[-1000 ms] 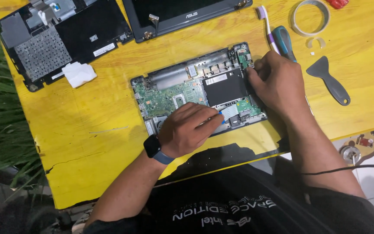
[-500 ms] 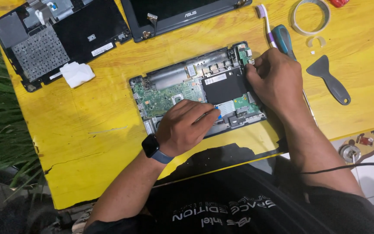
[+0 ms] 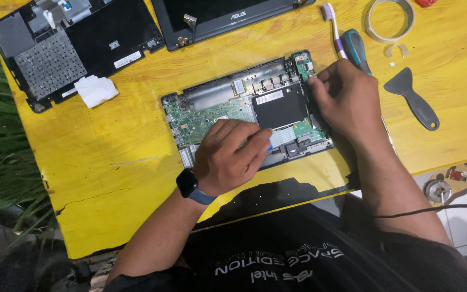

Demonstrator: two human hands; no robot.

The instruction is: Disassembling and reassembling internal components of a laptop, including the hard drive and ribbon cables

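Under both hands' grip: opened laptop base (image 3: pixel 233 103); left hand (image 3: pixel 231 157) front, right hand (image 3: pixel 344 97) right.

A small white rectangular label (image 3: pixel 128 59) is seen on the black keyboard cover (image 3: pixel 98 38) at the upper left of the frame. A second white sticker (image 3: pixel 269 97) is fixed to the black battery (image 3: pixel 279 108) at the centre. A dark laptop screen (image 3: pixel 217 13), rimmed in grey, is laid flat along the top edge.

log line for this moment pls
left hand: fingertips on flat ribbon cable | right hand: on opened laptop base right edge | table: yellow
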